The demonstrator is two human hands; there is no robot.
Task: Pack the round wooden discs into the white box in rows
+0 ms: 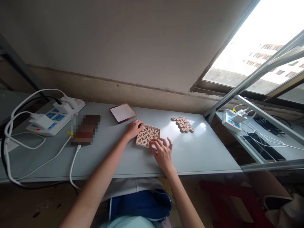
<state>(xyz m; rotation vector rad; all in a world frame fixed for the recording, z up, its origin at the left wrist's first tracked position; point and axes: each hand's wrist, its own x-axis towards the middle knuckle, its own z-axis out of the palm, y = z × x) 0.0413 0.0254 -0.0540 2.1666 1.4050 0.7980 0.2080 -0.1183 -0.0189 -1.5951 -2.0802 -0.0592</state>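
Note:
A shallow square box (142, 145) stands on the grey desk, filled with rows of round wooden pieces (145, 137) that bear dark characters. My left hand (134, 129) rests at the box's upper left corner, its fingers together against the edge. Over the lower right corner is my right hand (163, 152), thumb and index finger at a piece there, the other fingers spread; whether it grips that piece is too small to tell. More round pieces (184, 123) lie in a loose cluster to the right. The box lid (123, 113) lies upturned behind, its pale inside showing.
On the left of the desk (190, 152) are a power strip (57, 117) with chargers, white cables and a pixelated dark brown object (86, 129). A metal frame and another power strip (231, 122) are at the right, below a window.

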